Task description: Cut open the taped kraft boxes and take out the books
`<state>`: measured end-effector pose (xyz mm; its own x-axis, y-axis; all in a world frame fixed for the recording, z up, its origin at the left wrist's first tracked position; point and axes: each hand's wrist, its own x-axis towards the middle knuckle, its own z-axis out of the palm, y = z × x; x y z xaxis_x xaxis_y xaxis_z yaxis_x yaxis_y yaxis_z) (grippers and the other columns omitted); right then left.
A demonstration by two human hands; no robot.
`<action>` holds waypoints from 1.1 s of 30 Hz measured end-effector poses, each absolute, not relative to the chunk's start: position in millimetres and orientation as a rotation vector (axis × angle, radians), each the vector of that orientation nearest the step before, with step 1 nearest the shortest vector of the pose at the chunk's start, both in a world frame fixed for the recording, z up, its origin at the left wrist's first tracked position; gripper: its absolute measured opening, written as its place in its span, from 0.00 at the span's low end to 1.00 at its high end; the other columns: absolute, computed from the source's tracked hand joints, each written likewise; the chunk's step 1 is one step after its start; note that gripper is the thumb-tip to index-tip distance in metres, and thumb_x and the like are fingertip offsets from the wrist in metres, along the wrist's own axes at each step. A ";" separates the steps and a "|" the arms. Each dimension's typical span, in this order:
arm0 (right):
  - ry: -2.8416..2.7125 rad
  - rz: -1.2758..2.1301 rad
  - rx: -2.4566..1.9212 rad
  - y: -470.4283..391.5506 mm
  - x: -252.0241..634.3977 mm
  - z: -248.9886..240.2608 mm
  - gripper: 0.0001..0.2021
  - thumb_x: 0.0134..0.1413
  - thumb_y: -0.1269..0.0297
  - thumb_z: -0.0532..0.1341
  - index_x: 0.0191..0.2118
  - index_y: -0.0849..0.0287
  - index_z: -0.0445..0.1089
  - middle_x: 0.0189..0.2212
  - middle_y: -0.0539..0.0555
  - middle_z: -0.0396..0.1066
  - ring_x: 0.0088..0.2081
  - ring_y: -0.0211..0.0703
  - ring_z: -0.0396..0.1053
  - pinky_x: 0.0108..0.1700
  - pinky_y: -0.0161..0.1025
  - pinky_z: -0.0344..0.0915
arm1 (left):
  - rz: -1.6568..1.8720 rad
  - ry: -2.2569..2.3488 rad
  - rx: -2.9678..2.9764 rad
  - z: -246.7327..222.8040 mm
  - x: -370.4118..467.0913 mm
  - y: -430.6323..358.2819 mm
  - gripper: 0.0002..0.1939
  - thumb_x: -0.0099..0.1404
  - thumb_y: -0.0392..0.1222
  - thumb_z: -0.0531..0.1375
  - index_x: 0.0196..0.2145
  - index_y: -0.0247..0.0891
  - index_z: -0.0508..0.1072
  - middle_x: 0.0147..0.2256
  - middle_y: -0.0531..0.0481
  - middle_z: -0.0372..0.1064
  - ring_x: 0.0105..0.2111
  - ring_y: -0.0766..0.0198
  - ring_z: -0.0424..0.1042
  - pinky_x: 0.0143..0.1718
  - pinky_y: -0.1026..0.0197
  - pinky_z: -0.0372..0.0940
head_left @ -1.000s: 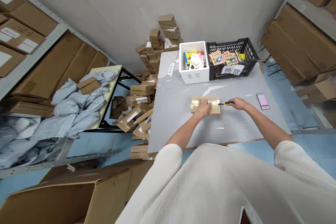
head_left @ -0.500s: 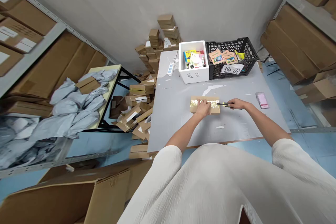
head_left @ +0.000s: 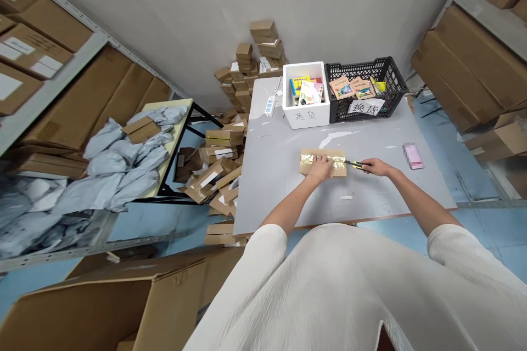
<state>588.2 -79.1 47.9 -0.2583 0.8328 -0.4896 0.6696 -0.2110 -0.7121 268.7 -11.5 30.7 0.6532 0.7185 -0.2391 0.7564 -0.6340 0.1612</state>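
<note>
A small brown cardboard box (head_left: pixel 306 166) with shiny tape along its top lies on the grey table. My left hand (head_left: pixel 320 169) rests on the box, fingers spread over the tape. Wrapped round a black and yellow utility knife (head_left: pixel 357 164), my right hand (head_left: pixel 375 166) is just right of the box. The knife points left, its tip at the box's right end; whether the blade touches the cardboard is too small to tell.
On the table (head_left: pixel 263 186), a white foam box (head_left: pixel 307 119) and a black crate (head_left: pixel 395 101) hold booklets and small packs. A power strip (head_left: pixel 269 106) lies left, a pink item (head_left: pixel 413 156) right. Parcels (head_left: pixel 218 153) pile up beyond the left edge.
The knife in my right hand has moved slightly right, from over the taped top to the box's right end. My left hand stays on the box. The view has shifted a little.
</note>
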 end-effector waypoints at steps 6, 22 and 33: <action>-1.884 1.326 -1.854 -70.7 567.9 37.4 0.18 0.65 0.49 0.59 0.47 0.54 0.79 0.34 0.52 0.79 0.36 0.45 0.73 0.41 0.38 0.69 | -0.248 1.187 2.643 30.5 268.8 -10.3 0.33 0.64 0.50 0.75 0.63 0.46 0.71 0.60 0.38 0.67 0.61 0.41 0.71 0.77 0.33 0.38; -1.583 1.700 -1.718 -102.9 580.2 47.1 0.26 0.57 0.35 0.67 0.39 0.56 0.76 0.35 0.56 0.79 0.36 0.46 0.75 0.39 0.38 0.71 | -0.229 1.214 2.614 31.3 267.1 -13.5 0.32 0.66 0.49 0.73 0.63 0.46 0.70 0.59 0.39 0.67 0.55 0.43 0.76 0.77 0.32 0.36; -1.485 1.656 -1.711 -111.6 552.3 17.4 0.25 0.58 0.34 0.66 0.38 0.55 0.73 0.32 0.53 0.76 0.36 0.45 0.74 0.37 0.37 0.70 | -0.253 1.239 2.604 34.9 271.0 -2.7 0.31 0.67 0.50 0.73 0.64 0.47 0.71 0.60 0.40 0.67 0.54 0.44 0.77 0.76 0.33 0.37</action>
